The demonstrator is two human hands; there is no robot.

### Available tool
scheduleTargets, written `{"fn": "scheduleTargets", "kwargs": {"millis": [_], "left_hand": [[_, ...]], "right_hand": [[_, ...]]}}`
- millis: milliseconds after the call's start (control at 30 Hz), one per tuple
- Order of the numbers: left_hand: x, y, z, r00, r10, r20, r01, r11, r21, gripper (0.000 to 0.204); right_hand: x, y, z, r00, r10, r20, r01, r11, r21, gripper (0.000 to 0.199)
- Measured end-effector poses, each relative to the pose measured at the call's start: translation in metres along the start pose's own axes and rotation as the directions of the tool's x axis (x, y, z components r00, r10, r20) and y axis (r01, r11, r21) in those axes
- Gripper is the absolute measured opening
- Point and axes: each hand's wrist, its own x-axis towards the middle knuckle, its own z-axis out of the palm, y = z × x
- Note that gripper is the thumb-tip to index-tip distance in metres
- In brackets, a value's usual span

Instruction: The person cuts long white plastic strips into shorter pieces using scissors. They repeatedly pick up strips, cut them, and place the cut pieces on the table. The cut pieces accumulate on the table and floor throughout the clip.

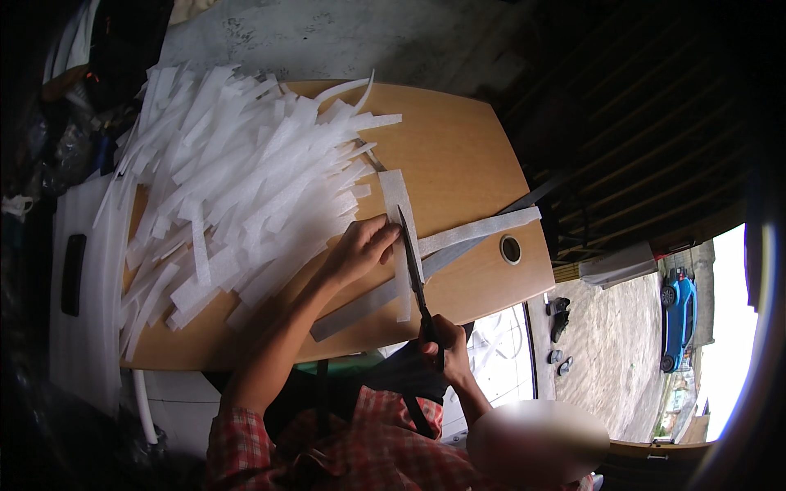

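My right hand (446,348) is closed round the dark handles of a pair of scissors (415,278), whose long blades point away from me. The blades lie along an upright white foam strip (395,185) on the table. At the strip's left edge my left hand (364,248) pinches it, thumb and fingers together close to the blades. Another white foam strip (491,229) stretches to the right. A flat grey band (356,312) runs slantwise across the table beneath the strips. Whether the blades are parted is hard to make out.
A large heap of white foam strips (246,172) covers the left of the wooden table (446,147). A round hole (510,250) is near its right edge. White foam sheets (90,319) stand at the left. Shoes (558,319) and a blue car (678,319) are beyond, right.
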Motion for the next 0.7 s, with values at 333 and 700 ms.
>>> {"fn": "scheduleTargets", "kwargs": {"millis": [333,700], "left_hand": [[0.004,-0.001,-0.009,0.999,-0.038,-0.032,0.037,0.999,-0.018,0.033],[0.003,-0.003,-0.013,0.996,-0.008,0.091,-0.001,0.995,0.096,0.041]], "right_hand": [[-0.001,-0.003,0.002,1.0,0.008,-0.023,-0.011,0.991,-0.134,0.066],[-0.001,0.004,0.002,0.997,0.068,-0.02,-0.069,0.997,-0.026,0.073]]}}
